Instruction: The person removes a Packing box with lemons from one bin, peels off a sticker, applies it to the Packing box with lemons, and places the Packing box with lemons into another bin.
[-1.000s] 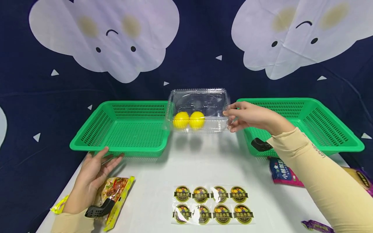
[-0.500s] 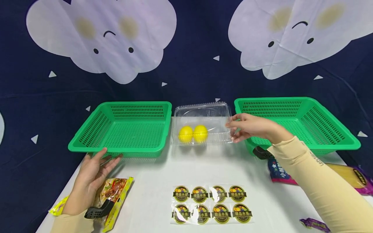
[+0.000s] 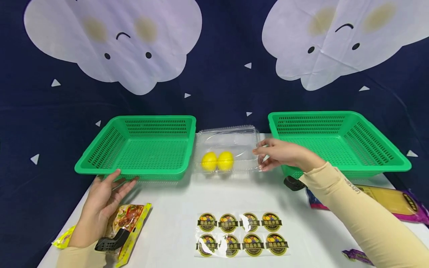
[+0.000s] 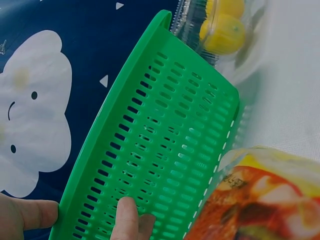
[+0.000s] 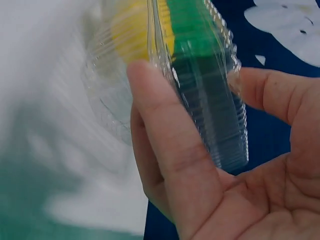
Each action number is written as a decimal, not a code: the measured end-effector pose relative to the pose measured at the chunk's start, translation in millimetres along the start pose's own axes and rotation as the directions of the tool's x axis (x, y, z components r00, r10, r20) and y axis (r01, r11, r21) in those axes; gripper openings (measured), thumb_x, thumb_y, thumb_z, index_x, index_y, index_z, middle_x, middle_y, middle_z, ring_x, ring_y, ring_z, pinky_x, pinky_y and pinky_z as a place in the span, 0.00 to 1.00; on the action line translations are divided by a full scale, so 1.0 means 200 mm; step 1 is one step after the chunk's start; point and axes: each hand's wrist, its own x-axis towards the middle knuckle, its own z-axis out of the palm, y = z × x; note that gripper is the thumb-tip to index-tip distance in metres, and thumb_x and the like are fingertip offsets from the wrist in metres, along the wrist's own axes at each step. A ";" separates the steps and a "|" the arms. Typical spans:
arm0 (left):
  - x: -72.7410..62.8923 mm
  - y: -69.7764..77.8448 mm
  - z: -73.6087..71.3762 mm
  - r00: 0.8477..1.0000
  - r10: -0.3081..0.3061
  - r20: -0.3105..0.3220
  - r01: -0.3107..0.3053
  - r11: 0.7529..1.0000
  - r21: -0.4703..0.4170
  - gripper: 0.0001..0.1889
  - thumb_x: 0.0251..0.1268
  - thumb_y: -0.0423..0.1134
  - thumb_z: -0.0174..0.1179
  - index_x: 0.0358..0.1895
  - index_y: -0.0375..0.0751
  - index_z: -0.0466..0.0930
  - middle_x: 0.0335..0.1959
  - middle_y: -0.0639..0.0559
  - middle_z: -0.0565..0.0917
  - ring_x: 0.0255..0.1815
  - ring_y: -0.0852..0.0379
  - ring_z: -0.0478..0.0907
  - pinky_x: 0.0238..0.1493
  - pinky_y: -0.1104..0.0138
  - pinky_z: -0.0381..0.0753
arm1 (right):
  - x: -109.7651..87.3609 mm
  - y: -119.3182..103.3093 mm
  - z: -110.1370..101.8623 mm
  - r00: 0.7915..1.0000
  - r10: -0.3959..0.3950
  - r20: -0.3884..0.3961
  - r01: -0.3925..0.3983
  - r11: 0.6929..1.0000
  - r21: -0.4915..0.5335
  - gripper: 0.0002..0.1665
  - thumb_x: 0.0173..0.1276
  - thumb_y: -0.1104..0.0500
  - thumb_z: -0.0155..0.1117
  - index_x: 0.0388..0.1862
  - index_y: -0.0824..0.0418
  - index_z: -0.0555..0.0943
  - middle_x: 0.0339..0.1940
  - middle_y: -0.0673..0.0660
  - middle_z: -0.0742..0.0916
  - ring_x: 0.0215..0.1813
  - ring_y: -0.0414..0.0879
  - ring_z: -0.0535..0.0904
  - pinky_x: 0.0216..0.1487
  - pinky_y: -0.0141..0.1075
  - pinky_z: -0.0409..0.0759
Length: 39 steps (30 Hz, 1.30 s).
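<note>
My right hand grips the right side of a clear plastic clamshell box, thumb on one face and fingers on the other. The lid is closed over two lemons, which lie side by side at the front left inside. The box stands over the white table between two green baskets. My left hand is at the front of the left green basket, its fingers spread loosely. In the left wrist view the thumb meets the basket's rim, and fingertips overlap the slotted wall.
A second green basket stands at the right. A food packet lies beside my left wrist. A sheet of round stickers is at the front middle. Purple-edged packets and a small purple wrapper lie right, partly behind my sleeve.
My right hand has lowered the clamshell box with its lemons from above the gap between the baskets toward the table. The left hand has stayed at the left basket.
</note>
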 end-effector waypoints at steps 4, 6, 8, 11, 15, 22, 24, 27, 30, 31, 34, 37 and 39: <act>0.00 0.00 0.00 1.000 0.003 -0.008 -0.003 1.000 -0.002 0.44 0.86 0.44 0.52 0.86 0.77 0.29 0.70 0.51 0.62 0.53 0.59 0.87 0.63 0.64 0.88 | 0.00 0.00 0.04 1.000 0.001 -0.017 -0.001 1.000 -0.007 0.37 0.87 0.53 0.53 0.81 0.70 0.52 0.38 0.57 0.83 0.37 0.46 0.84 0.46 0.36 0.92; 0.00 0.00 0.00 1.000 -0.004 -0.013 0.004 1.000 0.004 0.45 0.86 0.45 0.51 0.86 0.78 0.27 0.72 0.50 0.59 0.54 0.59 0.86 0.65 0.64 0.86 | 0.00 0.00 0.07 1.000 -0.009 -0.028 0.009 1.000 -0.008 0.36 0.87 0.54 0.52 0.81 0.71 0.52 0.38 0.56 0.83 0.36 0.45 0.84 0.47 0.37 0.93; 0.00 0.00 0.00 1.000 -0.007 -0.017 0.007 1.000 0.012 0.45 0.86 0.45 0.51 0.86 0.79 0.27 0.74 0.50 0.58 0.56 0.59 0.85 0.67 0.64 0.85 | 0.01 0.01 0.09 0.999 -0.021 -0.049 0.020 1.000 -0.014 0.37 0.87 0.53 0.51 0.81 0.71 0.52 0.37 0.56 0.83 0.36 0.45 0.84 0.47 0.38 0.93; 0.00 0.00 0.00 1.000 -0.009 -0.017 0.009 1.000 0.025 0.44 0.86 0.46 0.50 0.85 0.80 0.27 0.74 0.51 0.57 0.59 0.58 0.81 0.68 0.64 0.84 | 0.02 0.03 0.15 0.993 -0.048 -0.107 0.047 0.999 -0.016 0.37 0.87 0.53 0.51 0.81 0.73 0.53 0.34 0.55 0.81 0.35 0.43 0.83 0.46 0.36 0.92; 0.00 0.00 -0.01 1.000 -0.007 -0.014 0.008 1.000 0.023 0.44 0.86 0.46 0.51 0.85 0.80 0.28 0.72 0.53 0.59 0.60 0.58 0.81 0.68 0.63 0.85 | 0.05 0.07 0.22 0.965 -0.098 -0.242 0.095 0.995 -0.024 0.41 0.86 0.52 0.50 0.83 0.75 0.50 0.26 0.50 0.77 0.30 0.41 0.77 0.35 0.31 0.83; 0.01 0.00 0.00 1.000 0.004 -0.012 -0.004 1.000 -0.001 0.43 0.86 0.44 0.51 0.86 0.78 0.30 0.70 0.52 0.61 0.53 0.59 0.86 0.65 0.63 0.86 | 0.10 0.17 0.30 0.877 -0.154 -0.456 0.166 0.986 -0.015 0.40 0.86 0.50 0.52 0.83 0.75 0.56 0.25 0.48 0.76 0.30 0.40 0.74 0.34 0.32 0.78; 0.01 0.00 0.00 1.000 0.006 -0.012 -0.006 1.000 -0.005 0.43 0.86 0.44 0.51 0.86 0.78 0.31 0.70 0.52 0.61 0.53 0.59 0.87 0.65 0.63 0.87 | 0.10 0.20 0.31 0.856 -0.147 -0.496 0.172 0.985 0.004 0.39 0.86 0.49 0.53 0.82 0.74 0.60 0.25 0.48 0.76 0.31 0.40 0.74 0.34 0.32 0.79; 0.01 0.00 -0.01 1.000 0.006 -0.017 -0.006 1.000 0.001 0.43 0.87 0.44 0.51 0.86 0.78 0.31 0.71 0.52 0.60 0.54 0.58 0.86 0.65 0.63 0.87 | 0.10 0.22 0.32 0.835 -0.123 -0.537 0.180 0.982 0.055 0.38 0.86 0.48 0.53 0.81 0.73 0.63 0.27 0.47 0.76 0.31 0.39 0.73 0.33 0.31 0.79; 0.02 0.00 -0.01 1.000 -0.002 -0.025 0.002 1.000 0.020 0.43 0.87 0.45 0.50 0.86 0.78 0.29 0.77 0.48 0.54 0.60 0.58 0.82 0.67 0.63 0.85 | 0.10 0.24 0.33 0.816 -0.101 -0.570 0.195 0.975 0.106 0.36 0.86 0.47 0.53 0.79 0.71 0.66 0.27 0.46 0.74 0.30 0.38 0.71 0.32 0.31 0.76; 0.02 0.00 -0.01 1.000 -0.004 -0.029 0.005 1.000 0.027 0.43 0.87 0.46 0.50 0.86 0.78 0.29 0.78 0.48 0.53 0.63 0.57 0.79 0.68 0.63 0.85 | 0.10 0.24 0.33 0.809 -0.098 -0.580 0.201 0.973 0.117 0.35 0.86 0.47 0.52 0.79 0.70 0.67 0.27 0.46 0.74 0.29 0.38 0.70 0.31 0.31 0.76; 0.02 0.00 0.00 0.999 -0.010 -0.038 0.012 0.999 0.041 0.42 0.87 0.47 0.49 0.85 0.78 0.29 0.79 0.48 0.50 0.75 0.50 0.68 0.69 0.64 0.83 | 0.10 0.26 0.34 0.787 -0.093 -0.609 0.229 0.962 0.149 0.32 0.87 0.48 0.52 0.77 0.68 0.69 0.27 0.46 0.73 0.28 0.37 0.68 0.30 0.30 0.72; 0.02 0.00 0.01 0.999 -0.010 -0.041 0.012 0.999 0.038 0.41 0.87 0.48 0.48 0.85 0.79 0.28 0.81 0.48 0.47 0.87 0.43 0.53 0.70 0.64 0.82 | 0.11 0.28 0.34 0.769 -0.093 -0.633 0.260 0.950 0.176 0.30 0.87 0.49 0.51 0.77 0.68 0.70 0.25 0.45 0.73 0.26 0.36 0.67 0.28 0.30 0.70; 0.01 0.00 0.02 0.999 -0.006 -0.036 0.008 0.999 0.039 0.42 0.88 0.48 0.46 0.85 0.79 0.25 0.84 0.43 0.42 0.90 0.42 0.43 0.71 0.64 0.82 | 0.12 0.29 0.35 0.763 -0.090 -0.641 0.279 0.939 0.201 0.30 0.87 0.51 0.50 0.77 0.69 0.69 0.24 0.45 0.71 0.26 0.36 0.65 0.28 0.29 0.68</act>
